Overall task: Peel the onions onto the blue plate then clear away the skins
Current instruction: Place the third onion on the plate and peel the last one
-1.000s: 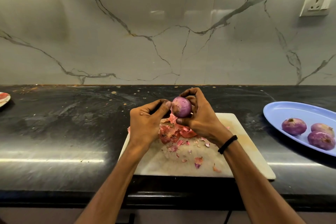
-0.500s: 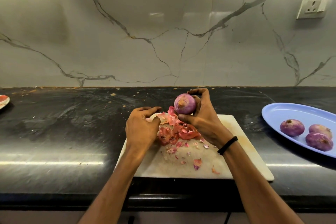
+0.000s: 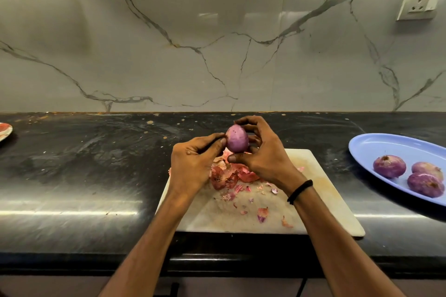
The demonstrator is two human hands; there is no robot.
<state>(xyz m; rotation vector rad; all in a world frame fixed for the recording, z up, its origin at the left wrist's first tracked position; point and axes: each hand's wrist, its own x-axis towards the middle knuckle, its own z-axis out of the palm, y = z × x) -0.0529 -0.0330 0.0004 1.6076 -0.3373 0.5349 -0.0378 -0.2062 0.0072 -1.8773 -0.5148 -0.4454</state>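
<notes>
Head view: the right hand (image 3: 263,152) held the onion (image 3: 237,138) up above the far edge of the cutting board (image 3: 325,200), its grip clamped round it with a finger curled over the top and the thumb under the near side. Half a second earlier the left hand (image 3: 193,164) had been down at the heap of skins (image 3: 224,176) on the board, apart from the onion. It had now come back up, and its thumb and forefinger were pinched against the onion's left side.

The onion had also been turned. Its rough end had faced the camera before, and now a smooth, pale purple flank did, with no loose flap visible on that side.

This suggested that one more strip of skin had just been dropped onto the heap and the left hand was feeling for whatever was left. The hidden far side could not be judged.

Three onions (image 3: 389,166) already lay on the blue plate (image 3: 376,144), well to the right on the tabletop (image 3: 84,164). This one looked close to joining them. The skins were all on the board and not yet cleared, so that step remained.
</notes>
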